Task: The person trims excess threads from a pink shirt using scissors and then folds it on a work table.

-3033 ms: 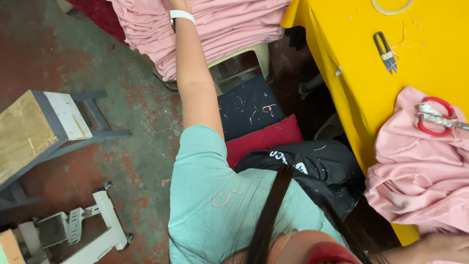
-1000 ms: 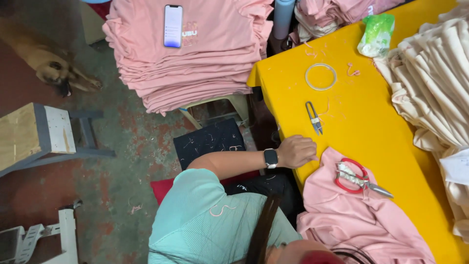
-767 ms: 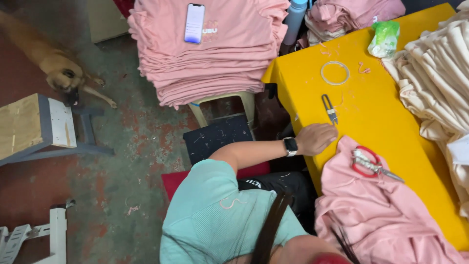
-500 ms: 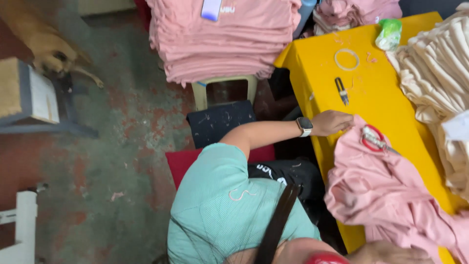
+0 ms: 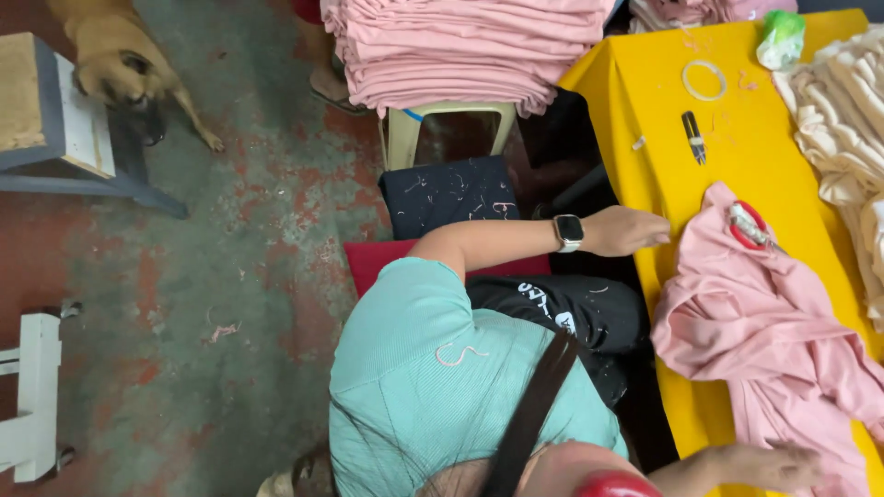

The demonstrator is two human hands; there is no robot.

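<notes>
My left hand (image 5: 628, 230), with a watch on the wrist, rests at the near edge of the yellow table (image 5: 668, 101). Its fingers are loosely curled and hold nothing. Just beside it lies a crumpled pink garment (image 5: 760, 322), and red-handled scissors (image 5: 750, 225) sit on top of the cloth. My right hand (image 5: 766, 466) lies flat on the lower part of the same garment, fingers apart and a little blurred. Small black thread snips (image 5: 692, 149) lie on the table beyond my left hand.
A stack of folded pink garments (image 5: 470, 46) sits on a plastic stool (image 5: 440, 129). Cream garments (image 5: 843, 120), a white ring (image 5: 704, 80) and a green bag (image 5: 781, 35) are on the table. A dog (image 5: 115, 60) stands by a wooden stool (image 5: 51, 110).
My left arm came down from the pink stack to the table edge and stays there. My right hand has come into view on the pink garment. The view shifted.
</notes>
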